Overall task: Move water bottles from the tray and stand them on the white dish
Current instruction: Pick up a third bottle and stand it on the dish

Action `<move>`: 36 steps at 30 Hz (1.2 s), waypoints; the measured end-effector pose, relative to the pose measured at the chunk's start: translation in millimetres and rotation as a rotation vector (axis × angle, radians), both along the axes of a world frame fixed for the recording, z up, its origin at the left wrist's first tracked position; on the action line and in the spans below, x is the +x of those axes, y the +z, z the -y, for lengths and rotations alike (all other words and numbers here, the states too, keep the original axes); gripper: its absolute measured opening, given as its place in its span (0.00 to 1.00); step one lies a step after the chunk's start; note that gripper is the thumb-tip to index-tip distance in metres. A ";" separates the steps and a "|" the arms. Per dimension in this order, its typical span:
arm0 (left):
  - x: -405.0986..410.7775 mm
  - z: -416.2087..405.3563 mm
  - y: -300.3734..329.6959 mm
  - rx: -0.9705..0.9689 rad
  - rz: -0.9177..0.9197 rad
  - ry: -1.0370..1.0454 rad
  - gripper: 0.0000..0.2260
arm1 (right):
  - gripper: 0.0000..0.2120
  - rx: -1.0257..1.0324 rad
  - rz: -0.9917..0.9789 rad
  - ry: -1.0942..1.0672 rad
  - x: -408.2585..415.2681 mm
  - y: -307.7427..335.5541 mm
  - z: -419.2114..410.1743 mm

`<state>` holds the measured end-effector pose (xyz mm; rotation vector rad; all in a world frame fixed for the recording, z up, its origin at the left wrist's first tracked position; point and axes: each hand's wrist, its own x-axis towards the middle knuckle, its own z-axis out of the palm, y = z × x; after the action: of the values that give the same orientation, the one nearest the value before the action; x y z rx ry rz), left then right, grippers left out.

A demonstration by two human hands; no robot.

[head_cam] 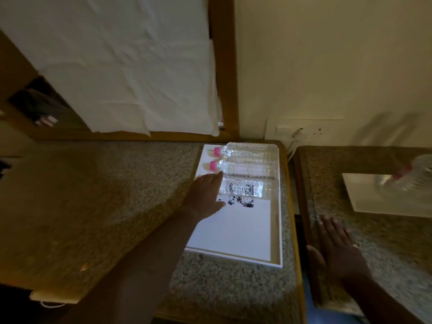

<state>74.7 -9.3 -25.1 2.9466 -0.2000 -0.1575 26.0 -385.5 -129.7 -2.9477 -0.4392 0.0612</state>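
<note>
Your largest surface is the speckled stone counter [98,206] with its wooden edge; beside it on your right, across a narrow gap, sits a second stone-topped stand [374,253].

On the counter's right end lies the white tray [233,232], a shallow rectangle with a low rim. It holds 3 water bottles, all lying on their sides in a row at the far end, caps pointing left; its near half is bare except for a dark printed patch. The far bottle [247,149] and the middle bottle [247,167] are clear ribbed plastic with pink caps, lying side by side. The near bottle [247,190] carries a dark printed label, and its cap end is hidden behind your left hand.

On the stand you have the white dish [383,199], a flat square plate. A 4th bottle [418,176] is over its far right corner, tilted and heavily blurred; whether it touches the dish cannot be told.

Your left hand [205,195] reaches over the tray's left rim, fingers extended and close together, tips at the neck end of the near bottle, not closed around it.

Your right hand [339,246] rests palm down on the stand just near of the dish, fingers spread wide and holding nothing, a ring [355,245] on 1 finger.
</note>
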 end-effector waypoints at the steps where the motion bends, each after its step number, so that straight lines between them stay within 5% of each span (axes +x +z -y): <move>1: 6.2 1.2 1.8 -0.007 -0.037 0.025 0.41 | 0.43 -0.009 0.004 0.000 0.0 0.2 -0.4; 14: 3.3 -4.0 -13.5 -0.220 -0.052 0.129 0.36 | 0.39 0.020 -0.015 -0.009 -2.6 -0.2 0.2; 23: 19.2 11.4 59.7 -0.363 0.030 0.030 0.32 | 0.39 0.046 -0.042 -0.023 -3.3 5.4 0.3; 31: 23.5 73.8 64.0 -0.811 0.139 0.085 0.27 | 0.36 0.040 -0.049 -0.012 -2.9 2.0 3.7; 36: 29.6 112.7 48.6 -0.885 0.166 0.058 0.30 | 0.34 0.073 -0.022 -0.004 -1.7 -1.0 5.4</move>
<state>104.2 -122.0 23.5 2.0762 -0.1524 0.1529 24.3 -390.9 -130.7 -2.8736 -0.4234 0.0761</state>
